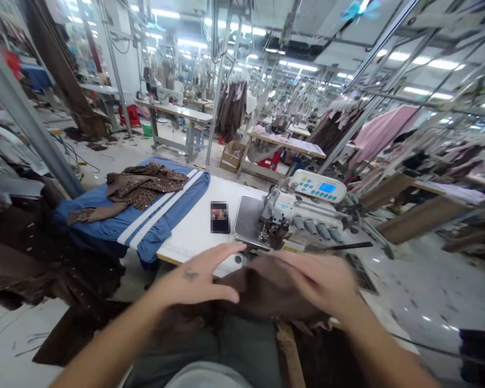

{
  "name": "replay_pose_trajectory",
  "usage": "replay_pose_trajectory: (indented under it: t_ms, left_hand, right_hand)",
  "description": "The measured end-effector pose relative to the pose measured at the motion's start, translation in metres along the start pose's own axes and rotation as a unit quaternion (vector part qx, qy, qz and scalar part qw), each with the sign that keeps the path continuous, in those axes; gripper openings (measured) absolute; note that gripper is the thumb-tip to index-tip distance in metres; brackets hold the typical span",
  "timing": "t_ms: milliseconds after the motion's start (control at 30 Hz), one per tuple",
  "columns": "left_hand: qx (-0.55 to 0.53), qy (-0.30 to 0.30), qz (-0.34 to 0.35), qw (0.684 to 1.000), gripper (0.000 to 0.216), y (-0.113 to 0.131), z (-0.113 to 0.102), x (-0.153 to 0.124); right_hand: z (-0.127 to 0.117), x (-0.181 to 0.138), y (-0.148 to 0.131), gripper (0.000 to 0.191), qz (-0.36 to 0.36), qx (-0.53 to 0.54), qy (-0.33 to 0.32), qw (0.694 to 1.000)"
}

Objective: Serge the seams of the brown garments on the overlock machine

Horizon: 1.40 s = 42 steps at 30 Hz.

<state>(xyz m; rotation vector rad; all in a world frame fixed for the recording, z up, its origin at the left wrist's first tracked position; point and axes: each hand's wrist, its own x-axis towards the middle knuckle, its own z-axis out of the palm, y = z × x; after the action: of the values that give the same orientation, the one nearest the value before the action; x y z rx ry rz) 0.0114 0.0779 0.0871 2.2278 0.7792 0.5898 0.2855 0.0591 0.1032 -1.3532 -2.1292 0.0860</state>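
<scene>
A piece of brown fabric [262, 288] hangs over my lap at the front edge of the sewing table [194, 221]. My right hand [323, 275], blurred by motion, has its fingers closed on the fabric's upper edge. To the left, my left hand [204, 277] is open, thumb and fingers apart, close beside the cloth with nothing visibly in its grasp. Just beyond both hands stands an overlock sewing machine [295, 210] with a metal plate [248, 213] at its left and a lit control panel [319, 186] on top.
Left of the machine lies a small dark object [220, 218], its picture pixelated. Blue cloth with white stripes [157, 207] drapes over the table's left end, under a brown patterned garment [145, 183]. A metal pole [36, 113] rises at left. Dark fabric [64, 258] hangs below it.
</scene>
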Motion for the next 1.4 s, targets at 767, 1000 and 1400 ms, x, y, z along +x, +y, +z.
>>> replay_pose_trajectory:
  t_ms: [767, 1000, 1400]
  left_hand:
    - [0.179, 0.198, 0.157, 0.951, 0.042, -0.063, 0.061, 0.127]
    - [0.182, 0.249, 0.051, 0.95, 0.02, -0.118, 0.093, -0.019]
    - [0.159, 0.2, -0.232, 0.938, 0.038, -0.182, 0.165, -0.192]
  right_hand:
    - [0.101, -0.051, 0.053, 0.045, 0.274, 0.518, 0.164, 0.794]
    - [0.098, -0.108, 0.02, 0.029, 0.271, 0.477, 0.117, 0.828]
    - [0.273, -0.078, 0.025, 0.031, 0.276, 0.253, -0.25, 0.893]
